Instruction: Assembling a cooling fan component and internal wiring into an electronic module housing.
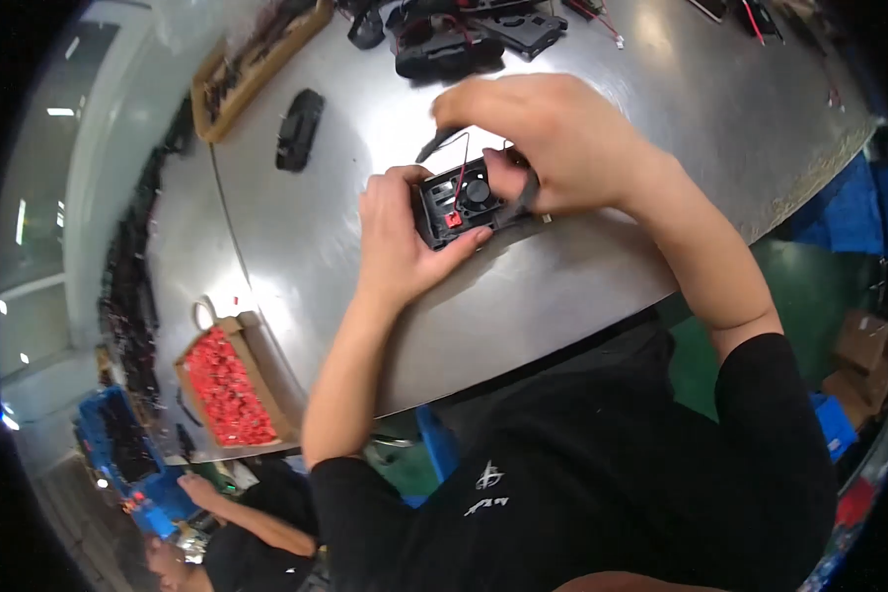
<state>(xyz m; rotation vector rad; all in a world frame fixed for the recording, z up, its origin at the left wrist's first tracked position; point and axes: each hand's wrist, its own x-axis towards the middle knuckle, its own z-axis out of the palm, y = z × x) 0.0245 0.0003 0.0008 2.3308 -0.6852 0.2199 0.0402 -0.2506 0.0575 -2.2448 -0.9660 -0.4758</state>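
Observation:
My left hand (398,232) grips a small black plastic housing (434,233) by its left and near sides, just above the metal table. Inside the housing sits a round black fan (478,190), with a small red part (453,219) beside it and a thin red wire rising from it. My right hand (553,148) arches over the housing's right side, fingers curled and blurred by motion. Between its fingers shows a dark, narrow thing (438,146), its kind not clear. The right fingertips are partly hidden.
A black shell (299,130) lies on the metal table (326,227), left of my hands. Black parts (449,54) pile up at the far side, near a long cardboard tray (257,74). At left stands a box of small red parts (229,390). Another person (252,533) works at lower left.

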